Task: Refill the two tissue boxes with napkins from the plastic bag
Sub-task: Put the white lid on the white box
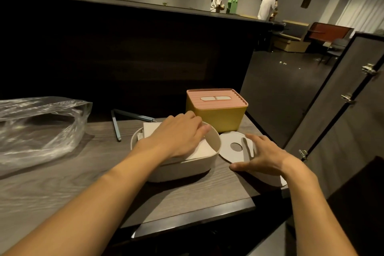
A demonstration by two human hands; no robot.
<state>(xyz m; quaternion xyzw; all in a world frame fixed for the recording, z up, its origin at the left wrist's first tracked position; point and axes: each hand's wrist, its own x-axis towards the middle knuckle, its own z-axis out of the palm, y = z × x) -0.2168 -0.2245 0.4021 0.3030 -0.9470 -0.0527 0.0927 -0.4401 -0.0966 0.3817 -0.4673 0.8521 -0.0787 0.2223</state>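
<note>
Two flat, relaxed hands: left hand (178, 133) on napkins (202, 150), right hand (264, 155) over lid (230, 147).

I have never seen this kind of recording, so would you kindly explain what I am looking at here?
There is no machine: a camera worn on a person's head looks down at their own bare arms. On the wooden table stands an open white tissue box with napkins inside; the left hand rests flat on them, holding nothing. The right hand lies spread on the round white lid beside it. Behind stands a closed yellow tissue box with a pink lid. A clear plastic bag lies at the left.
</note>
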